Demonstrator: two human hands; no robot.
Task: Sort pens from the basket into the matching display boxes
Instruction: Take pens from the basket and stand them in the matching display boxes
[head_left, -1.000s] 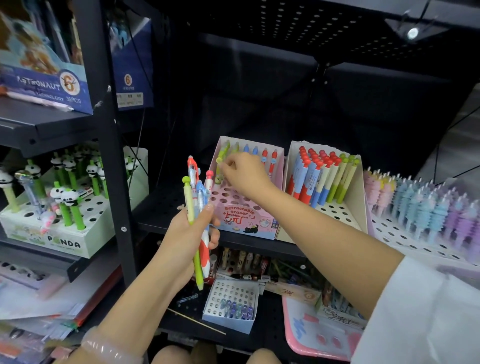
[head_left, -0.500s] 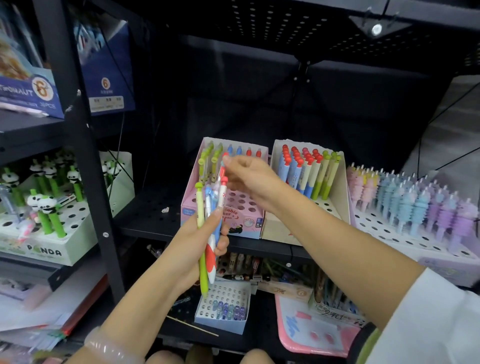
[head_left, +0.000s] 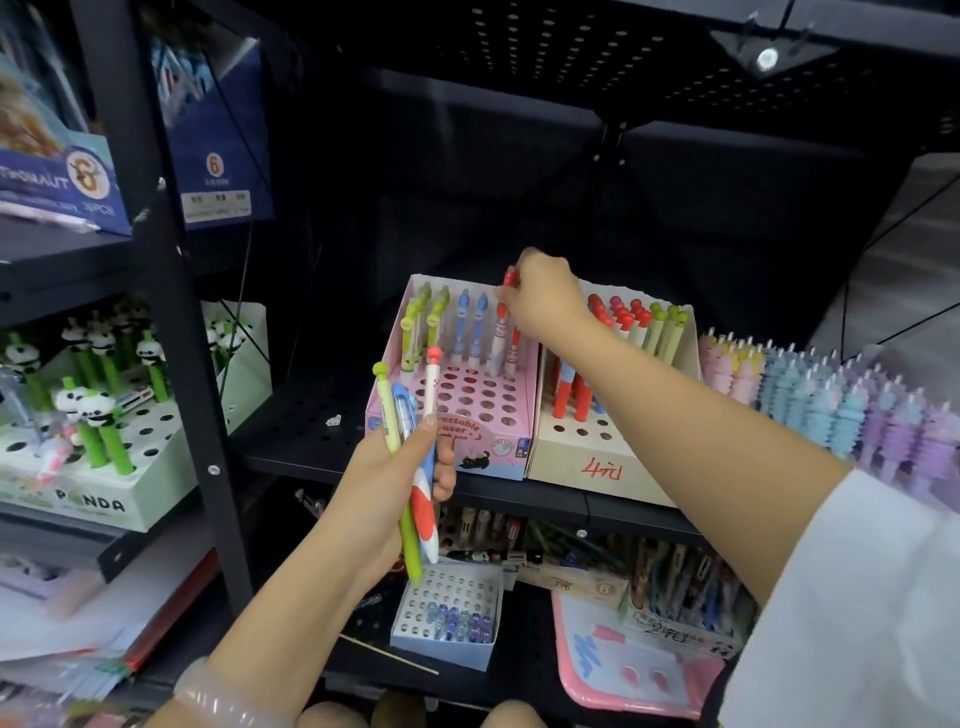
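Note:
My left hand (head_left: 382, 486) grips a bunch of pens (head_left: 410, 447) upright: one green, one blue, one white with a pink top. They stand just in front of the pink display box (head_left: 467, 415), which has rows of holes and green, blue and red pens along its back. My right hand (head_left: 543, 296) reaches over the back right of that box, pinching a red-topped pen (head_left: 509, 283) above the red row. To the right stands a beige display box (head_left: 597, 457) with red and green pens. No basket is in view.
A black shelf post (head_left: 171, 291) rises at the left, with a white panda pen box (head_left: 104, 467) behind it. Pastel pens (head_left: 831, 395) fill the shelf at the right. Below sit a small white box (head_left: 447, 618) and a pink tray (head_left: 623, 670).
My right hand has moved from the green pens at the box's back left to the back right, now holding a red-topped pen. The left hand's bunch has one pen fewer.

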